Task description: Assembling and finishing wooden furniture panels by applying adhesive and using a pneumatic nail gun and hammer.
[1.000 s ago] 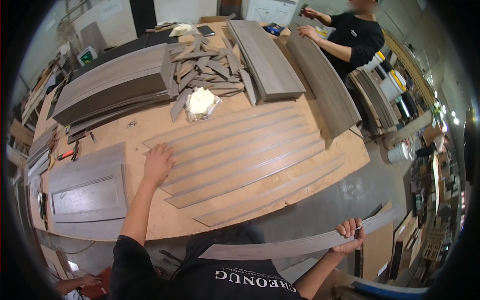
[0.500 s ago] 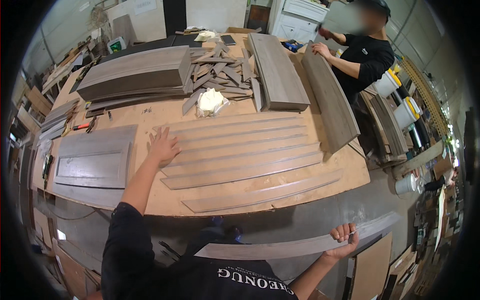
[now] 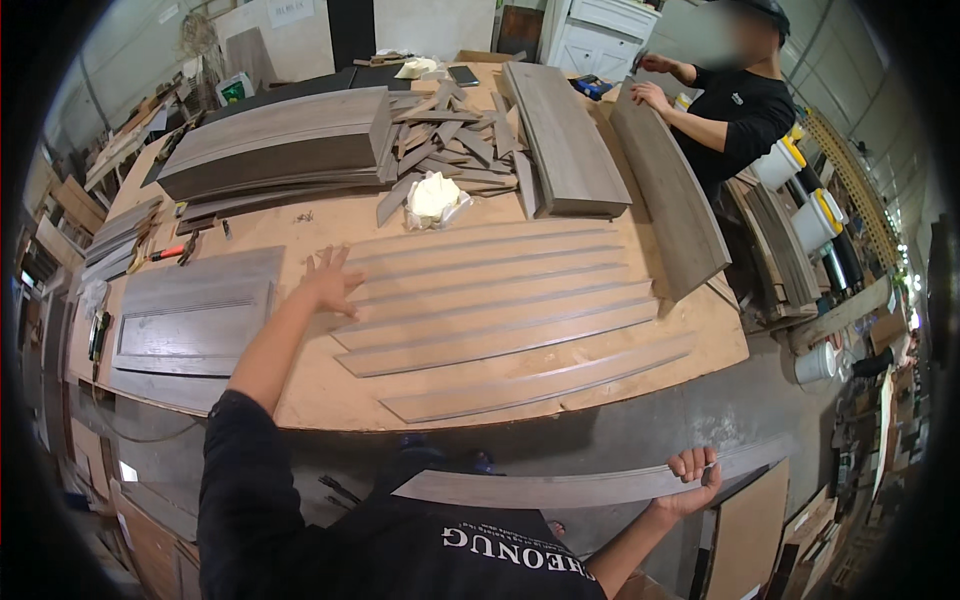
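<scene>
Compared with one second ago, the fingers of the left hand [image 3: 330,281], at 9 o'clock, are spread wider over the ends of the laid strips [image 3: 500,343] on the bench [image 3: 320,400]; whether the strips are touched cannot be told. The tool [image 3: 638,62] at 1 o'clock, raised then, is now lowered by a co-worker [image 3: 742,118] toward the upright panel [image 3: 670,190]. The right hand's [image 3: 693,480] grip at 4 o'clock is closed around a grey strip [image 3: 560,490], held clear of the bench and pointed toward 7 o'clock. The strip's other end is blurred; the right thumb is hard to make out.
</scene>
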`<state>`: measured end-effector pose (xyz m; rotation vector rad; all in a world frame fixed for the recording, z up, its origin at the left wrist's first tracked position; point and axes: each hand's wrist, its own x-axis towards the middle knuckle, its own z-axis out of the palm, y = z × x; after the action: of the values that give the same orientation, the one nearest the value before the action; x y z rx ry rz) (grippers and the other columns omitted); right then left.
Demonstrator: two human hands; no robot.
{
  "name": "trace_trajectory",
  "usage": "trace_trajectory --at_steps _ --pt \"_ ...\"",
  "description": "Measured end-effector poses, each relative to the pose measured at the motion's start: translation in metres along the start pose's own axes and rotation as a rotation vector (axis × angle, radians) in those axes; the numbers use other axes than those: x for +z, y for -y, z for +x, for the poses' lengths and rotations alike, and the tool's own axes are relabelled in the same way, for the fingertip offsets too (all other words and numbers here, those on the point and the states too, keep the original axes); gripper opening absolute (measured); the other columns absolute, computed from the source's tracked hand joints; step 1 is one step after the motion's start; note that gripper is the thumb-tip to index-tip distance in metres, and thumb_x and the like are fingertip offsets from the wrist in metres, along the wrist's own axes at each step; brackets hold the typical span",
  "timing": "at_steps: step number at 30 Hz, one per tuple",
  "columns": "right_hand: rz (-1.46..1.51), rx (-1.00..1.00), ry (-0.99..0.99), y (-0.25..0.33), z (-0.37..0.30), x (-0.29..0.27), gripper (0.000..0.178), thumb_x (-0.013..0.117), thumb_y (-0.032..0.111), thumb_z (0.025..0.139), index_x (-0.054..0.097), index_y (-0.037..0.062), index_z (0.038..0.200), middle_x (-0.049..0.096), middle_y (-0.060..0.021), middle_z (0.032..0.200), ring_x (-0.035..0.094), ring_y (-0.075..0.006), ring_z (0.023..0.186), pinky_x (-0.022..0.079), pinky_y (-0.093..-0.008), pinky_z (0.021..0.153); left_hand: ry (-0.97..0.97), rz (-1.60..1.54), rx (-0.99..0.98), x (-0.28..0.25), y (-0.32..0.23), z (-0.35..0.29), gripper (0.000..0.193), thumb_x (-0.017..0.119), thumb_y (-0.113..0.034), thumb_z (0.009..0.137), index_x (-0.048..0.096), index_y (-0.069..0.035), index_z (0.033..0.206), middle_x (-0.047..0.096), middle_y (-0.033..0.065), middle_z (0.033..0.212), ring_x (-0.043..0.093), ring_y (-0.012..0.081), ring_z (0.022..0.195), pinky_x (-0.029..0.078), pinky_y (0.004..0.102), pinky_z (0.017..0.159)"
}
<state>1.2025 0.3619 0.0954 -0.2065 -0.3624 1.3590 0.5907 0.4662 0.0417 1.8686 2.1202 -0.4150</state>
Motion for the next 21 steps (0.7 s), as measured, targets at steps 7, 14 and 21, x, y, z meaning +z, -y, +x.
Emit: trace_trajectory --at_steps 7,14,21 --pt "0.02 0.117 0.085 -0.061 0.014 0.04 0.013 0.047 0.021 0.089 0.047 0.008 0.091 0.037 0.0009 0.065 0.035 -0.0097 0.055 0.034 -0.0254 0.056 -0.089 -0.047 0.108 0.024 0.041 -0.042 0.088 0.084 -0.037 0.05 0.049 -0.034 0.131 0.016 0.0138 0.151 0.012 0.0391 0.139 0.015 0.0619 0.107" --pt "0.026 0.182 0.014 -0.122 0.003 0.069 0.014 0.048 0.022 0.087 0.049 0.0085 0.091 0.04 0.0003 0.066 0.037 -0.0107 0.056 0.034 -0.0259 0.058 -0.181 -0.129 0.392 0.032 -0.011 -0.073 0.074 0.08 -0.036 0.06 0.052 -0.025 0.128 0.022 0.0173 0.148 0.017 0.0409 0.136 0.016 0.0624 0.106" --pt "-0.074 0.126 -0.291 -0.147 -0.011 0.065 0.047 0.047 0.055 0.086 0.052 0.0085 0.09 0.04 0.0003 0.066 0.038 -0.0118 0.057 0.035 -0.027 0.057 -0.324 -0.412 0.644 0.066 -0.039 -0.101 0.062 0.07 -0.039 0.072 0.054 -0.014 0.127 0.037 0.0215 0.138 0.027 0.0418 0.132 0.021 0.0563 0.106"
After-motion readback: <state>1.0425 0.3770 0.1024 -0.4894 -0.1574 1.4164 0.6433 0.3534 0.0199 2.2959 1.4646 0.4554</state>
